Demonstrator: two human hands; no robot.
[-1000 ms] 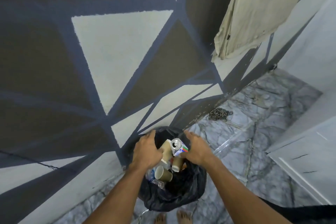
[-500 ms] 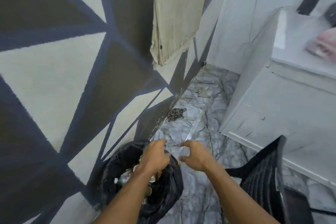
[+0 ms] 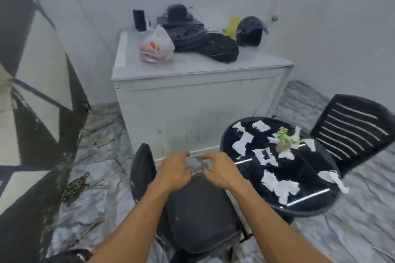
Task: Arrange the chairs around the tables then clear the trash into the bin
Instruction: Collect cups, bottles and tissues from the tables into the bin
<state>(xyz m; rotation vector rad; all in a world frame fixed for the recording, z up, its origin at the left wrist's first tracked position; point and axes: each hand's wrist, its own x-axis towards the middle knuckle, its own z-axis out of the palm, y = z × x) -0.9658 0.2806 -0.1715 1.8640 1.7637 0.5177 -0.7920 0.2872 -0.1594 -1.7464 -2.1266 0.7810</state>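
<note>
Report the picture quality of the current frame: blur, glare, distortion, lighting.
Head view: motion blur smears everything, worst on the slatted chair and the paper scraps. Head view: wide-angle distortion bows the cabinet edges. Head view: bright glare streaks cross the black table. Head view: the light is flat and the shadows are faint.

Left hand (image 3: 174, 172), right hand (image 3: 222, 174) curled above black chair (image 3: 198, 215), paper-strewn table (image 3: 303, 170) beside

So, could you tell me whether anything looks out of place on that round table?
Yes: torn white paper scraps lie scattered across the black table, around the small plant, and one hangs over its right edge. They look like litter.
</note>
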